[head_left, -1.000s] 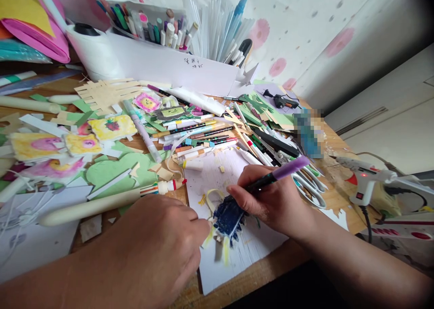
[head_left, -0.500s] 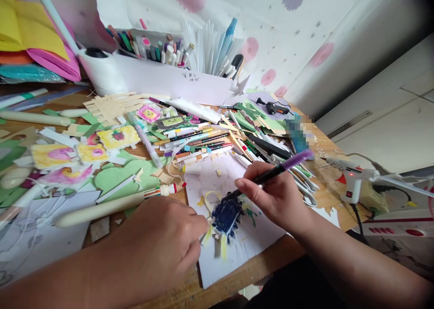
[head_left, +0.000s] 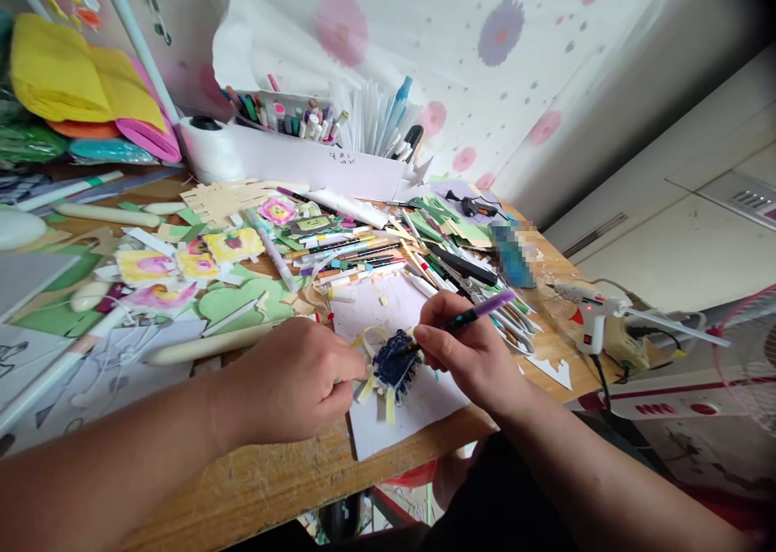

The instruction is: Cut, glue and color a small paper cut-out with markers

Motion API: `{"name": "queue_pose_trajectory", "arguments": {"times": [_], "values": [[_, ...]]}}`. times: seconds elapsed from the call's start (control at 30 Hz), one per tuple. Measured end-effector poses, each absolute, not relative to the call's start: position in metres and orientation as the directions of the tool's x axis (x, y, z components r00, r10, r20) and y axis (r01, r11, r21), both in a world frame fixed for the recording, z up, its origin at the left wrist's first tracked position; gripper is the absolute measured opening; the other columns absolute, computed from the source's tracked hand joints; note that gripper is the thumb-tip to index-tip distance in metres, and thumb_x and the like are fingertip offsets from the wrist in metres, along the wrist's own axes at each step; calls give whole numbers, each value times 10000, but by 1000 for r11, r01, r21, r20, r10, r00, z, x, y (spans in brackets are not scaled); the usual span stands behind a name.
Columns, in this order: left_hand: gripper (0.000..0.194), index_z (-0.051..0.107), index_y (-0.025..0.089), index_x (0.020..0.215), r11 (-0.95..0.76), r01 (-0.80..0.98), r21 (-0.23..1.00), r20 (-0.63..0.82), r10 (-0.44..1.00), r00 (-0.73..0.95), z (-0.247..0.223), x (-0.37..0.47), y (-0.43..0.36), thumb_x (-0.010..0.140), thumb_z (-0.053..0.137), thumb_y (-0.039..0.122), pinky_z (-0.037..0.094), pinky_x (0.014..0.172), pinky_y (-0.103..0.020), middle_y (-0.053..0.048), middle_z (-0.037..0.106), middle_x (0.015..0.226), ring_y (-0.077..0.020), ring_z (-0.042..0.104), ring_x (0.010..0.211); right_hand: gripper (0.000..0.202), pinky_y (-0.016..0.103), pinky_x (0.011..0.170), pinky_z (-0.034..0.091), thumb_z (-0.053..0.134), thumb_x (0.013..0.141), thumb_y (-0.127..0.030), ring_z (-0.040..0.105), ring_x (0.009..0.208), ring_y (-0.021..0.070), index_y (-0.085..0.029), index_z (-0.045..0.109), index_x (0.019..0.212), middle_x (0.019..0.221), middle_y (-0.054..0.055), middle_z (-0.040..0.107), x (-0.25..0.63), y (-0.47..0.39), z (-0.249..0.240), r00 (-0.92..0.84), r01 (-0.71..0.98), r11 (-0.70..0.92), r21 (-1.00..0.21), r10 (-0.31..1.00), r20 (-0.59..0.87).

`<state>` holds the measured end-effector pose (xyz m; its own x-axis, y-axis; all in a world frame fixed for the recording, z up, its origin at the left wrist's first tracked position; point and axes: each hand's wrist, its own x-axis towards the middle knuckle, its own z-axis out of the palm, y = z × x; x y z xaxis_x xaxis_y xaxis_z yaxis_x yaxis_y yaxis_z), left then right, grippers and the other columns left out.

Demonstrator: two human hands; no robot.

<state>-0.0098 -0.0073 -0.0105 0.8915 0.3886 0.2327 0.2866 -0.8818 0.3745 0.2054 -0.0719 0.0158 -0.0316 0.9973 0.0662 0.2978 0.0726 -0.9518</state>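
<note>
A small dark-blue coloured paper cutout (head_left: 397, 361) with a jagged edge and pale yellow strips lies on a white board (head_left: 379, 439). Around a black marker (head_left: 464, 318) with a purple end, the fingers of my right hand (head_left: 470, 354) are closed. The marker's tip points down at the dark-blue area. From the left, my left hand (head_left: 303, 382) has its fingers curled, with the fingertips at the cutout's left edge, closed on it as far as I can see. Loose markers (head_left: 357, 253) lie just beyond the board.
A white hot glue gun (head_left: 591, 318) with a lit red light stands at the right edge. Painted paper pieces (head_left: 235, 246) and green scraps (head_left: 242, 293) cover the left side. A white box (head_left: 303, 160) of pens stands at the back. A fan (head_left: 748, 350) is far right.
The view has shifted, showing more of the table's front edge and the wall. My right hand has the marker tip lower on the dark-blue area. My left hand stays at the cutout's left edge.
</note>
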Motion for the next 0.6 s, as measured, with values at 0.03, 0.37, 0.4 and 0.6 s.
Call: {"name": "queue_pose_trajectory", "arguments": {"times": [0.03, 0.37, 0.4, 0.6], "values": [[258, 568, 208, 602, -891, 291, 349, 207, 376, 903, -11, -10, -7, 795, 425, 115, 330, 546, -274, 25, 583, 564, -133, 560, 549, 182, 223, 446, 356, 617, 834, -288, 442, 488, 103, -196, 503, 726, 570, -46, 493, 202, -68, 16, -49, 329, 84, -940, 996, 72], [183, 525, 227, 605, -916, 306, 261, 135, 348, 928, -17, -11, -6, 761, 446, 170, 266, 514, -329, 26, 569, 557, -168, 532, 516, 196, 234, 490, 333, 599, 815, -251, 402, 527, 105, -201, 480, 668, 588, -44, 457, 190, -52, 9, -145, 509, 193, -839, 980, 137], [185, 535, 230, 614, -918, 306, 254, 129, 346, 929, -17, -11, -6, 764, 442, 172, 263, 513, -333, 23, 572, 561, -175, 536, 517, 189, 238, 498, 333, 596, 816, -244, 400, 534, 108, -200, 482, 672, 593, -43, 455, 190, -51, 9, -149, 526, 211, -824, 977, 155], [193, 553, 232, 617, -924, 299, 238, 122, 334, 934, -16, -11, -8, 759, 438, 169, 257, 503, -343, 13, 589, 571, -189, 550, 515, 175, 236, 501, 354, 584, 842, -221, 420, 546, 112, -198, 489, 697, 607, -38, 467, 193, -53, 11, -188, 510, 269, -817, 962, 199]]}}
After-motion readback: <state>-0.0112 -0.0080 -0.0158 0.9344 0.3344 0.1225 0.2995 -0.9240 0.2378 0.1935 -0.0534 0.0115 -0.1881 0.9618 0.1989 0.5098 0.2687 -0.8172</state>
